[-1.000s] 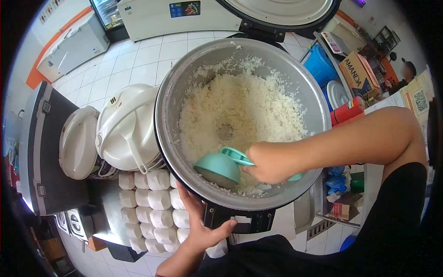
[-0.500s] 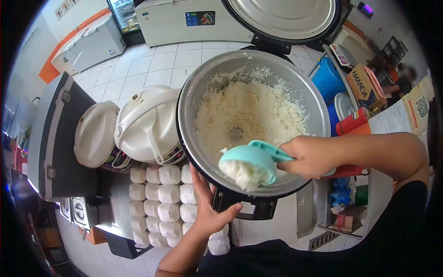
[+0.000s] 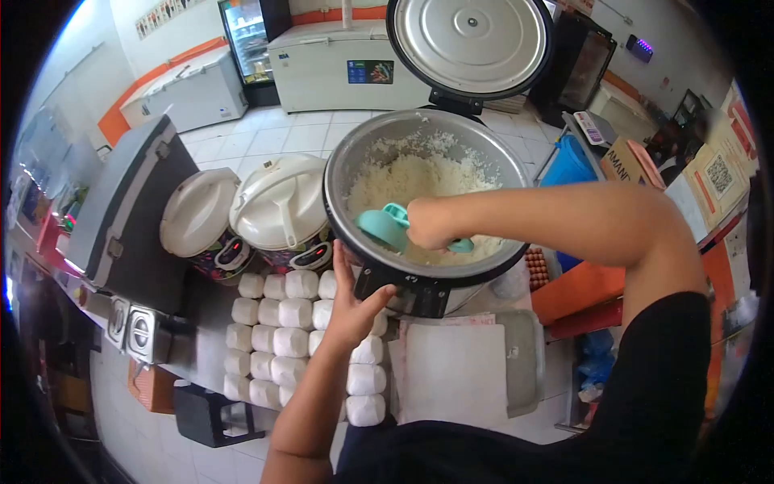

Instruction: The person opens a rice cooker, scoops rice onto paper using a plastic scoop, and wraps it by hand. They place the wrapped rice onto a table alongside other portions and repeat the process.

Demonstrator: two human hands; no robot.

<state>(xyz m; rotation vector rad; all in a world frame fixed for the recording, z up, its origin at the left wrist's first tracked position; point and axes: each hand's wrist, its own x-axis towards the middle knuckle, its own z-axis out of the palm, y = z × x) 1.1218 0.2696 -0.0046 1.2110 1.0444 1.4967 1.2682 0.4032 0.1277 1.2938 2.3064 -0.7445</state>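
A large rice cooker (image 3: 516,153) stands uncovered, with white cooked rice (image 3: 419,173) inside. My right hand (image 3: 431,223) is closed round the handle of a turquoise scoop (image 3: 380,228), low in the pot near its front wall. The scoop's bowl faces away from me, so what it contains is hidden. Against the cooker's left front side rests my left hand (image 3: 359,310), thumb and forefinger spread wide; its other fingers are partly hidden. Several rows of white paper-wrapped bundles (image 3: 290,343) lie on the table beside and under my left forearm.
Two white-lidded rice cookers (image 3: 282,202) stand left of the pot, beside a grey cool box (image 3: 129,210). The big lid (image 3: 472,40) is raised behind. White paper sheets (image 3: 454,371) lie in front on a tray (image 3: 524,363). Eggs (image 3: 536,268) sit at the right.
My right hand has lowered the scoop from above the front rim, where it held a heap of rice, down into the pot. The left hand stays at the cooker's side. The view has tilted up.
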